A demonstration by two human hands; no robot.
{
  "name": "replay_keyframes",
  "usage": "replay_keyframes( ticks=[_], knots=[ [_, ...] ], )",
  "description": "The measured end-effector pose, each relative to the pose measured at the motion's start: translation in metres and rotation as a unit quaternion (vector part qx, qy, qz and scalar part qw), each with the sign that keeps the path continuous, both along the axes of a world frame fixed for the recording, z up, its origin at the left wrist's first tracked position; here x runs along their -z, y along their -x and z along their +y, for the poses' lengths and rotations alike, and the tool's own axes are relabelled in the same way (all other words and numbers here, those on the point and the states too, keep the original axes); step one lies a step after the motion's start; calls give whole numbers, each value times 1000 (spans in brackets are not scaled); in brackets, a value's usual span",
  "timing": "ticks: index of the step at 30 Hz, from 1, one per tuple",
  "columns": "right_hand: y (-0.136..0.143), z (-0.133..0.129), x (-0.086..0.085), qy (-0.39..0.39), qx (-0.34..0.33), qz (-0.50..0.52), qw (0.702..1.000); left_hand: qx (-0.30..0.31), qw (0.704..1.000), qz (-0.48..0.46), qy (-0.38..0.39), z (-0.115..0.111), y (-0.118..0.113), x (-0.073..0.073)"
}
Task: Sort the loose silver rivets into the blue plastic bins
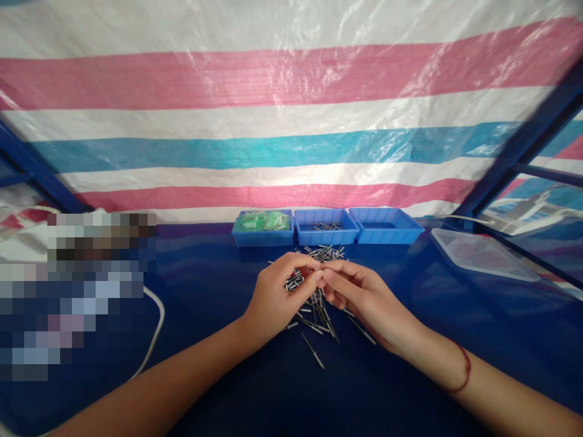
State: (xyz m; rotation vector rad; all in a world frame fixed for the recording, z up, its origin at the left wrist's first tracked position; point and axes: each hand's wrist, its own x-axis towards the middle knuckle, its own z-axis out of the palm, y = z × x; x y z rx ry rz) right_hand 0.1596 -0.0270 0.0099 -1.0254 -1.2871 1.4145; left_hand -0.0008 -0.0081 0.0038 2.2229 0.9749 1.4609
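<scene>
My left hand (281, 290) and my right hand (364, 294) meet above a loose pile of blind rivets (322, 312) on the dark blue table. Thumb and fingers are pinched on each hand, and the fingertips touch or nearly touch. Whatever lies between them is too small and too covered to make out. The pile spreads behind and below the hands, which hide part of it. Nearer to me, a single blind rivet (313, 351) lies apart from the others.
Behind the pile stand three blue bins: a left bin (263, 240) with green packets, a middle bin (328, 237) with some rivets, and a right bin (387, 233). A clear plastic lid (485, 255) lies at right. A white cable (160, 315) curves at left, beside a blurred-out area.
</scene>
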Motion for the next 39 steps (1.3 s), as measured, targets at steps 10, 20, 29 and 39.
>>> replay_keyframes(
  ticks=[10,20,29,39],
  knots=[
    [-4,0,-4,-93,32,9,995,-7,999,1,53,8,2,6],
    [-9,-6,-8,-298,66,-227,925,69,996,54,27,4,3,4],
    [-23,52,-26,-413,160,-425,789,-6,997,41,68,21,12,14],
    [-17,102,-18,-392,162,-542,726,-6,987,157,28,30,19,19]
  ],
)
